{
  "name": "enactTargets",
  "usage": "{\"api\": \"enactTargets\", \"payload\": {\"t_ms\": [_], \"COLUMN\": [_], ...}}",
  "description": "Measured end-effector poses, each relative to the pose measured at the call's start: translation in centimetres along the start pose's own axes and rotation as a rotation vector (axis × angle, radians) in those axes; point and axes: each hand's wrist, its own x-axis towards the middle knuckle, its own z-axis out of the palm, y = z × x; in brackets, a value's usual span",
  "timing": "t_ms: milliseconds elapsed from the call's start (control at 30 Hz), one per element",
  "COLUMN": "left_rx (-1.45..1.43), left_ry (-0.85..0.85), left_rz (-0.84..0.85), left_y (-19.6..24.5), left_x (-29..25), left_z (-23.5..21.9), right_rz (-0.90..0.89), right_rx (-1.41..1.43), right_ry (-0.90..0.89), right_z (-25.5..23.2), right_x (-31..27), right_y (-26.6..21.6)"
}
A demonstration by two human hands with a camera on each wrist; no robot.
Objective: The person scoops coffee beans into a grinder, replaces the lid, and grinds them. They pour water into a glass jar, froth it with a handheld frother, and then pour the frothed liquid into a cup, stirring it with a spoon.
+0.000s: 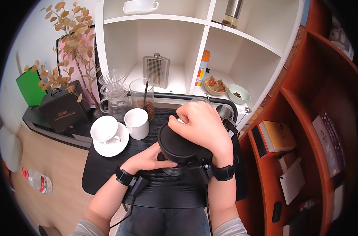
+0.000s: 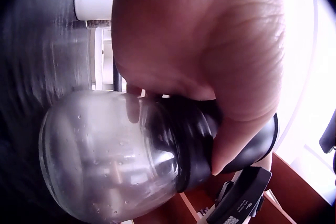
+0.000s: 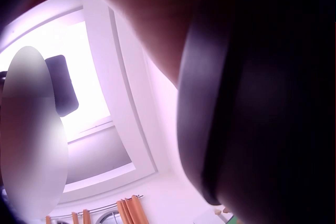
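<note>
A manual coffee grinder with a wide black top (image 1: 178, 142) stands in front of me on the black table (image 1: 159, 192). Its clear glass jar (image 2: 107, 155), dotted with droplets, forms the lower part. My left hand (image 1: 146, 159) wraps its thumb and fingers round the black body just above the glass. Over the top, my right hand (image 1: 202, 126) is curled, gripping at the grinder's upper side. A small pale bit shows beside its thumb; the rest of what those fingers close on is hidden. The right wrist view shows mostly my wrist and a dark curved surface.
Left of the grinder are a white mug (image 1: 137, 124), a white cup (image 1: 104, 129) on a saucer (image 1: 116, 148), and a glass dripper (image 1: 113, 80) on a server. Behind stands a glass (image 1: 150, 92) with brown contents. A metal cup (image 1: 224, 112) is at the right, shelves beyond.
</note>
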Motion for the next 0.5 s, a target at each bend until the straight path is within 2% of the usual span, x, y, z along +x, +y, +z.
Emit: {"api": "enactTargets", "payload": {"t_ms": [33,100,133,200,233,367,433,500], "left_rx": [-0.001,-0.046,-0.05,0.038,0.036,0.043,0.017,-0.004], "left_ry": [-0.001,0.04,0.044,0.044,0.046,0.034,0.016,-0.001], "left_rz": [0.001,0.036,0.036,0.082,0.082,0.068,0.044,0.02], "left_y": [-0.1,-0.4,-0.3,-0.2,-0.3,-0.6,-0.9,-1.1], "left_x": [0.0,0.0,0.0,0.0,-0.1,0.1,0.1,0.2], "left_z": [0.0,0.2,0.2,0.1,0.2,0.0,-0.1,-0.3], "right_rz": [0.001,-0.068,-0.07,0.105,0.13,0.138,0.07,0.086], "right_rx": [-0.001,0.228,0.228,0.302,0.35,0.404,0.414,0.437], "right_ry": [0.0,0.087,0.082,-0.041,-0.123,-0.11,-0.045,-0.08], "right_z": [0.5,1.5,1.5,0.6,0.4,0.9,1.3,0.4], "right_x": [-0.1,-0.4,-0.4,-0.1,0.0,0.0,0.0,-0.1], "right_y": [0.2,0.4,0.5,-0.2,0.1,0.8,1.2,1.3]}}
